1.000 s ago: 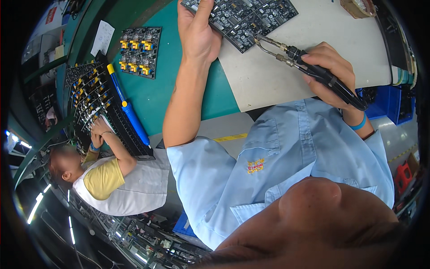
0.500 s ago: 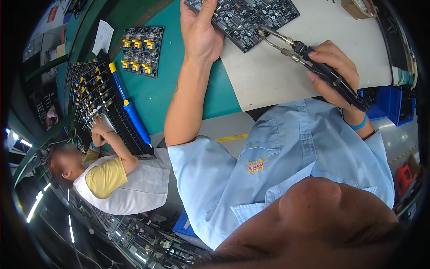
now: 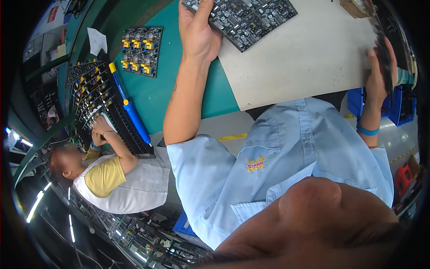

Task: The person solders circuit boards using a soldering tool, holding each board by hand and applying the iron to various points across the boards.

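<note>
At the top of the head view, my left hand (image 3: 200,40) grips a dark printed circuit board panel (image 3: 251,23) by its left edge, thumb on top. The panel is tilted over the pale sheet (image 3: 295,67) on the bench. Its face carries many small parts in repeating sections. At the right edge of the bench, my right hand (image 3: 375,74) is closed round a black-handled soldering iron with a solder-feed tube (image 3: 386,67). The iron is upright in view, smeared by motion, and well apart from the panel; its tip cannot be made out.
On the green mat lies another board panel (image 3: 142,51) with yellow components. A blue and yellow solder sucker (image 3: 130,110) rests along a black rack (image 3: 130,134) of boards, where a co-worker's hands (image 3: 98,132) work. Blue bins (image 3: 403,110) stand right; a small box (image 3: 356,8) is top right.
My right hand has carried the soldering iron away from the panel to the right edge, turning it upright. My left hand and the panel have barely moved.
</note>
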`<state>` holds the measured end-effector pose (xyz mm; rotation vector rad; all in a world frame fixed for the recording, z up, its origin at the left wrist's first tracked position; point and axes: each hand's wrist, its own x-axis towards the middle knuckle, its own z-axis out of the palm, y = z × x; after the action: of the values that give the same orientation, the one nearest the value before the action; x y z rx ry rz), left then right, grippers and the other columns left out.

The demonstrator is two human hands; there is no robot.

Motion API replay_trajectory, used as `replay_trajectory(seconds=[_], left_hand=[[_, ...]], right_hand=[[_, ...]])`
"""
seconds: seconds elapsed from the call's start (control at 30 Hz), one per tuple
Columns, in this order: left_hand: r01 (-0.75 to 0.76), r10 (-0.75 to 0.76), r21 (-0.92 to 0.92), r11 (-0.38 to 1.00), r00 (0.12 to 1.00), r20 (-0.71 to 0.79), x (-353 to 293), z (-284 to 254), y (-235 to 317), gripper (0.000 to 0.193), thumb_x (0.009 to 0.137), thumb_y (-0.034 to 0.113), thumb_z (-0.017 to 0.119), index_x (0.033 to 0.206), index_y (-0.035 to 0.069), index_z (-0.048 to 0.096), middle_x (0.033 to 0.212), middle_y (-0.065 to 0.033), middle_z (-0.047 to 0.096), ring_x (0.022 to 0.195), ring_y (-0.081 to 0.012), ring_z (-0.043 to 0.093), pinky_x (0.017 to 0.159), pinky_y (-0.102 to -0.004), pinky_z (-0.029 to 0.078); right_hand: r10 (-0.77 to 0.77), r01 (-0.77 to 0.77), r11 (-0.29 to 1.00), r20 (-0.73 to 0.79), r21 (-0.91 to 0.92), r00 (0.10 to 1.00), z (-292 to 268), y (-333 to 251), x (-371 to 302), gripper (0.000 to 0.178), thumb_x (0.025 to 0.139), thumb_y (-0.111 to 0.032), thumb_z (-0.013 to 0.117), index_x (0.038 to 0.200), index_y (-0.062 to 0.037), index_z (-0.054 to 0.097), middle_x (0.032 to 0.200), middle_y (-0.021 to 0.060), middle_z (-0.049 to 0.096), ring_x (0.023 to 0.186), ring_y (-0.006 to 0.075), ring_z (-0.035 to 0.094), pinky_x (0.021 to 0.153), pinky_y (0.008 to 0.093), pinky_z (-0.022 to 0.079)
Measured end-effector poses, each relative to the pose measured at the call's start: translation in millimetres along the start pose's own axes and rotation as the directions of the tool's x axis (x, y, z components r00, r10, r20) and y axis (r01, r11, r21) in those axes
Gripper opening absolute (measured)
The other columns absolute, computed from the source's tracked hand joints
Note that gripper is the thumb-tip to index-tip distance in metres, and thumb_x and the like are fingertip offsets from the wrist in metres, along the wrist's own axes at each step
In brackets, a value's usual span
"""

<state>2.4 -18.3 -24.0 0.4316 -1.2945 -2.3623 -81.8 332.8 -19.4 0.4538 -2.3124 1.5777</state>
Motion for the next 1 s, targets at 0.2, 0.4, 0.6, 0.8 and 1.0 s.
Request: replay_trajectory(seconds=[0.2, 0.4, 0.6, 0.8, 1.0], left_hand=[[0.005, -0.005, -0.011, 1.0, 1.0, -0.012, 1, 1, -2, 0.027, 0.102, 0.011, 0.056, 0.128, 0.003, 0.054, 0.119, -0.0117, 0.066, 0.101, -0.0212, 0.067, 0.088, -0.0313, 0.055], [0.005, -0.005, -0.009, 1.0, 1.0, -0.014, 1, 0, -2, 0.028, 0.102, 0.01, 0.055, 0.129, 0.003, 0.053, 0.12, -0.0118, 0.066, 0.101, -0.0211, 0.067, 0.088, -0.0312, 0.055], [0.028, -0.026, -0.036, 0.999, 0.999, 0.04, -5, 8, -3, 0.027, 0.102, 0.01, 0.055, 0.128, 0.003, 0.054, 0.119, -0.0118, 0.067, 0.1, -0.0211, 0.067, 0.088, -0.0312, 0.055], [0.023, -0.02, -0.05, 0.998, 0.998, 0.065, -6, 8, -1, 0.026, 0.102, 0.01, 0.054, 0.127, 0.003, 0.056, 0.118, -0.0117, 0.067, 0.101, -0.0213, 0.067, 0.088, -0.0313, 0.055], [0.021, -0.016, -0.058, 0.998, 0.996, 0.083, -5, 6, 0, 0.026, 0.102, 0.01, 0.054, 0.127, 0.003, 0.056, 0.118, -0.0116, 0.067, 0.101, -0.0215, 0.067, 0.089, -0.0319, 0.055]], right_hand=[[-0.131, 0.133, 0.988, -0.03, 0.081, 0.991, -2, 0, -14, 0.045, 0.08, 0.002, 0.077, 0.124, -0.0009, 0.063, 0.115, 0.0153, 0.069, 0.089, 0.0197, 0.068, 0.084, 0.0281, 0.053], [-0.386, 0.288, 0.894, 0.26, 0.344, 0.885, 33, -20, -16, 0.043, 0.077, 0.004, 0.076, 0.119, 0.003, 0.065, 0.111, 0.0163, 0.067, 0.087, 0.0223, 0.064, 0.08, 0.0287, 0.052], [-0.436, 0.241, 0.856, 0.39, 0.457, 0.811, 51, -35, -14, 0.041, 0.075, 0.005, 0.075, 0.116, 0.0043, 0.065, 0.105, 0.0155, 0.066, 0.083, 0.0225, 0.061, 0.075, 0.0289, 0.05], [-0.416, 0.198, 0.868, 0.447, 0.456, 0.792, 58, -33, -17, 0.04, 0.075, 0.005, 0.075, 0.114, 0.0042, 0.066, 0.102, 0.0154, 0.067, 0.08, 0.0222, 0.06, 0.072, 0.0281, 0.049], [-0.414, 0.187, 0.862, 0.441, 0.471, 0.796, 59, -34, -16, 0.04, 0.075, 0.005, 0.075, 0.113, 0.0041, 0.066, 0.102, 0.0156, 0.067, 0.08, 0.0222, 0.06, 0.072, 0.0278, 0.049]])
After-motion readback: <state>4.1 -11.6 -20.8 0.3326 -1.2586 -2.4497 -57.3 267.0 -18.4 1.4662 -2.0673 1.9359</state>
